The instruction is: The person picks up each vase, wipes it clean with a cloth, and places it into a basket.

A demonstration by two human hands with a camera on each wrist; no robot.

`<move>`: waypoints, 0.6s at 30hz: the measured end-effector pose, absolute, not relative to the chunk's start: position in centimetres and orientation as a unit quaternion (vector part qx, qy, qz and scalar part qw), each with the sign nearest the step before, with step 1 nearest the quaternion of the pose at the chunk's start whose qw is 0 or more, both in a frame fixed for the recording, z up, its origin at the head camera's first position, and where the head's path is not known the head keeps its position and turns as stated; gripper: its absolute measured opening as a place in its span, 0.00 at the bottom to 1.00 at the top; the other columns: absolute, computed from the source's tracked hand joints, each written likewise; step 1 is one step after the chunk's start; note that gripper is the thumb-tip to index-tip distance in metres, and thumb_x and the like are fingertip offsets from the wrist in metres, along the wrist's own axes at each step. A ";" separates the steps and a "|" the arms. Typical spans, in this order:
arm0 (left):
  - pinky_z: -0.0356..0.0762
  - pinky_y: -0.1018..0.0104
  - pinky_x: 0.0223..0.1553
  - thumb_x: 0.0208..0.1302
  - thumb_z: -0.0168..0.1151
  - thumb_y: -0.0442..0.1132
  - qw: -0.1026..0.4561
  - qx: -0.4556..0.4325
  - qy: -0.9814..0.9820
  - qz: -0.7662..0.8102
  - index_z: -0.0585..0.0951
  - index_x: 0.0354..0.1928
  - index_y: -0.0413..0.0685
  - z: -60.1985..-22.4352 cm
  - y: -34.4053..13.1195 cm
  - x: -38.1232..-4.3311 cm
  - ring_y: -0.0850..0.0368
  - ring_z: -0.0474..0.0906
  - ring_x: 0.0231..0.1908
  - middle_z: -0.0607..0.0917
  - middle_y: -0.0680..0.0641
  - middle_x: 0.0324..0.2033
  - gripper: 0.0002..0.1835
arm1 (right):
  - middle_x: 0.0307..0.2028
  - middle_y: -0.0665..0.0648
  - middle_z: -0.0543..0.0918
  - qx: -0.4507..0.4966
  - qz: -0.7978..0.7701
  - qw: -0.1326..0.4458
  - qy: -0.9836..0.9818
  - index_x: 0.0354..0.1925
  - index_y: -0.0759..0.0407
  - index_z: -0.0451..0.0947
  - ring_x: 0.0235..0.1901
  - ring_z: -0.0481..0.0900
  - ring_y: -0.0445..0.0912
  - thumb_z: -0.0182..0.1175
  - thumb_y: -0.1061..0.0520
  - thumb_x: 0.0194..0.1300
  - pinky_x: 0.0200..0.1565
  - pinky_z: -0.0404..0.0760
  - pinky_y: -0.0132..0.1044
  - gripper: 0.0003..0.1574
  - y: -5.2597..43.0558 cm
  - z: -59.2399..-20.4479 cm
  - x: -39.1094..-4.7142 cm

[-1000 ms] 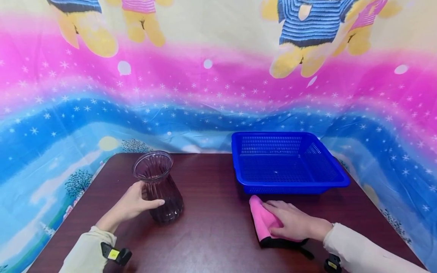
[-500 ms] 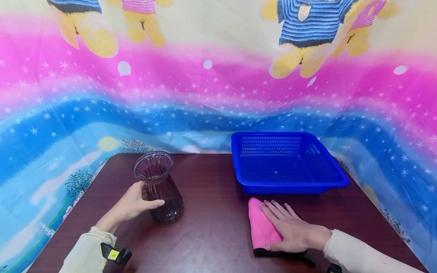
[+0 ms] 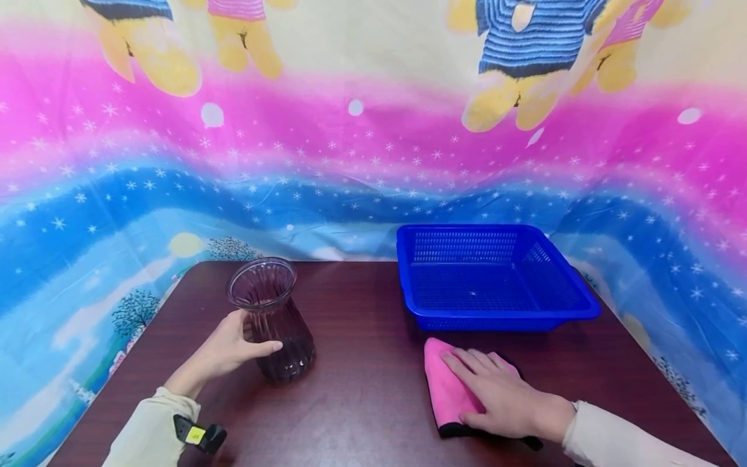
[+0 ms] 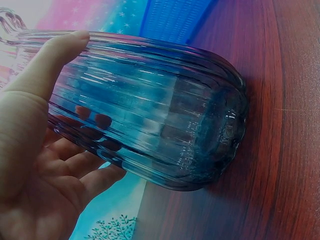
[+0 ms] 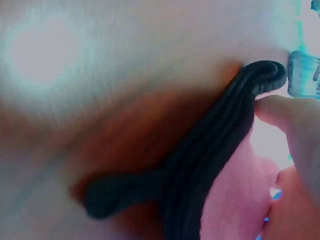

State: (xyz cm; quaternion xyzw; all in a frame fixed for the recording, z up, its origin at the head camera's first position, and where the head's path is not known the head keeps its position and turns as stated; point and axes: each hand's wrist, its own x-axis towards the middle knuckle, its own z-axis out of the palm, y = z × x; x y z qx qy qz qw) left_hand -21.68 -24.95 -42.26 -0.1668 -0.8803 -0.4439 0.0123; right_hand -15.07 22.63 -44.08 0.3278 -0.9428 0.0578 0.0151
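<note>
A purple-tinted ribbed glass vase with a flared rim stands upright on the table's left side. My left hand holds it from the left, thumb across the near side and fingers behind, seen through the glass in the left wrist view. On the right lies a folded pink cloth with black trim. My right hand is over it, fingers bent on the top and thumb near the trim. In the right wrist view the black edging rises beside the thumb; the other fingers are mostly hidden there.
A blue plastic basket with perforated sides stands at the back right, just beyond the cloth. Dark reddish-brown wood forms the table. Behind it hangs a printed curtain.
The right hand's fingers flattened over the pink cloth, then bent again onto it. The cloth spread a little toward the near edge. The left hand and vase stay where they were.
</note>
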 end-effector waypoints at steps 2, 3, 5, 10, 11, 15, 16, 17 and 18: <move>0.80 0.72 0.47 0.52 0.74 0.43 0.014 -0.166 -0.881 -0.442 0.69 0.61 0.37 -42.3 -25.0 -21.7 0.74 0.79 0.44 0.82 0.37 0.53 0.36 | 0.71 0.64 0.62 0.324 0.079 -0.015 -0.943 0.75 0.52 0.50 0.69 0.63 0.61 0.61 0.33 0.59 0.62 0.67 0.65 0.56 22.6 -44.1 -14.4; 0.80 0.72 0.47 0.52 0.74 0.43 0.013 -0.166 -0.881 -0.442 0.69 0.61 0.37 -42.3 -25.0 -21.7 0.74 0.79 0.44 0.82 0.37 0.53 0.36 | 0.73 0.64 0.60 0.321 0.091 -0.031 -0.942 0.76 0.51 0.48 0.70 0.61 0.61 0.58 0.31 0.60 0.63 0.65 0.66 0.56 22.6 -44.1 -14.1; 0.80 0.72 0.47 0.52 0.74 0.43 0.014 -0.166 -0.883 -0.440 0.69 0.61 0.37 -42.2 -25.0 -21.7 0.74 0.79 0.44 0.82 0.37 0.53 0.36 | 0.74 0.64 0.56 0.314 0.106 -0.058 -0.942 0.77 0.49 0.44 0.72 0.56 0.62 0.53 0.28 0.62 0.64 0.63 0.66 0.56 22.6 -44.2 -13.7; 0.80 0.72 0.47 0.52 0.74 0.44 0.012 -0.167 -0.883 -0.438 0.69 0.61 0.38 -42.1 -24.9 -21.7 0.74 0.79 0.45 0.82 0.37 0.53 0.36 | 0.76 0.63 0.49 0.296 0.121 -0.104 -0.942 0.77 0.45 0.40 0.75 0.50 0.62 0.51 0.26 0.63 0.66 0.58 0.68 0.56 22.8 -44.4 -13.8; 0.80 0.72 0.47 0.53 0.74 0.44 0.012 -0.167 -0.883 -0.438 0.69 0.61 0.38 -42.1 -24.9 -21.7 0.74 0.79 0.45 0.82 0.37 0.53 0.36 | 0.77 0.62 0.48 0.294 0.122 -0.110 -0.941 0.77 0.44 0.40 0.75 0.49 0.62 0.51 0.26 0.62 0.67 0.57 0.68 0.56 22.9 -44.4 -14.0; 0.80 0.72 0.47 0.53 0.74 0.44 0.009 -0.160 -0.884 -0.439 0.69 0.61 0.38 -42.1 -24.9 -21.6 0.72 0.80 0.45 0.82 0.37 0.53 0.36 | 0.77 0.62 0.48 0.304 0.123 -0.118 -0.937 0.77 0.44 0.40 0.74 0.49 0.64 0.52 0.26 0.61 0.66 0.57 0.69 0.57 23.2 -44.3 -14.8; 0.80 0.72 0.47 0.53 0.74 0.44 0.009 -0.158 -0.885 -0.437 0.69 0.61 0.38 -42.1 -24.9 -21.6 0.72 0.80 0.45 0.82 0.37 0.53 0.36 | 0.76 0.63 0.49 0.308 0.123 -0.118 -0.936 0.77 0.45 0.41 0.74 0.50 0.64 0.53 0.26 0.61 0.66 0.57 0.70 0.58 23.2 -44.3 -15.0; 0.80 0.72 0.48 0.52 0.74 0.44 0.010 -0.157 -0.887 -0.435 0.69 0.61 0.38 -42.1 -24.9 -21.6 0.71 0.80 0.45 0.82 0.37 0.53 0.37 | 0.76 0.64 0.49 0.313 0.125 -0.118 -0.934 0.77 0.45 0.41 0.74 0.50 0.65 0.53 0.25 0.61 0.66 0.57 0.70 0.58 23.4 -44.3 -15.2; 0.80 0.72 0.48 0.52 0.74 0.45 0.010 -0.156 -0.887 -0.434 0.69 0.61 0.38 -42.1 -24.9 -21.6 0.71 0.80 0.45 0.82 0.37 0.53 0.37 | 0.76 0.64 0.50 0.318 0.126 -0.117 -0.932 0.77 0.45 0.42 0.74 0.50 0.66 0.53 0.25 0.61 0.65 0.57 0.70 0.58 23.5 -44.3 -15.4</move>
